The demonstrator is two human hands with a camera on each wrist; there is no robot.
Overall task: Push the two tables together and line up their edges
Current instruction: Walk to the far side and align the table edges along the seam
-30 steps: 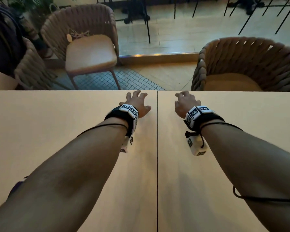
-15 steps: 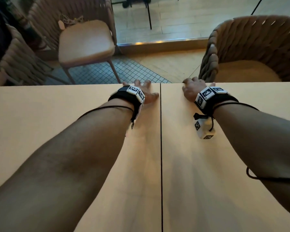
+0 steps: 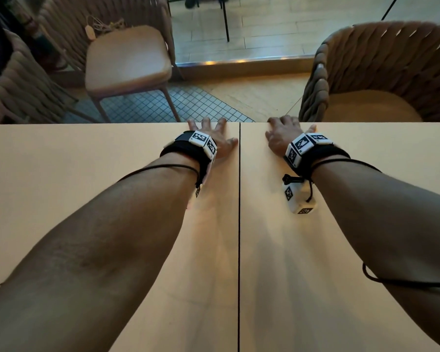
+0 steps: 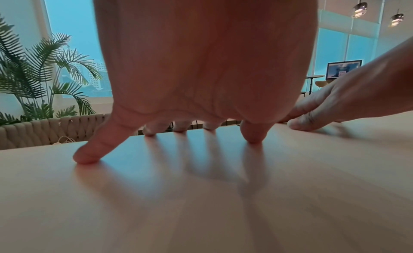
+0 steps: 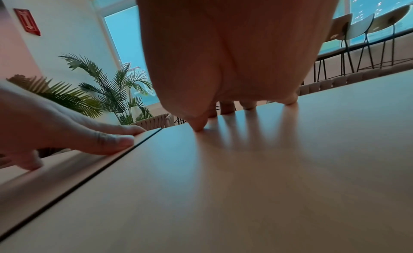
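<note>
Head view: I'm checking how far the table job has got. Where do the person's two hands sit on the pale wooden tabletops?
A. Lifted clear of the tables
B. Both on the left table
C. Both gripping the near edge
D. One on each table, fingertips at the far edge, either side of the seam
D: the left hand lies on the left pale wooden tabletop, the right hand on the right one, flanking the dark seam.

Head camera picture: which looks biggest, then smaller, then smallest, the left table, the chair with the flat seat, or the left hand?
1. Left table, biggest.
2. Chair with the flat seat; it stands farther away, so its true size may differ.
3. Left hand, smallest.
</note>
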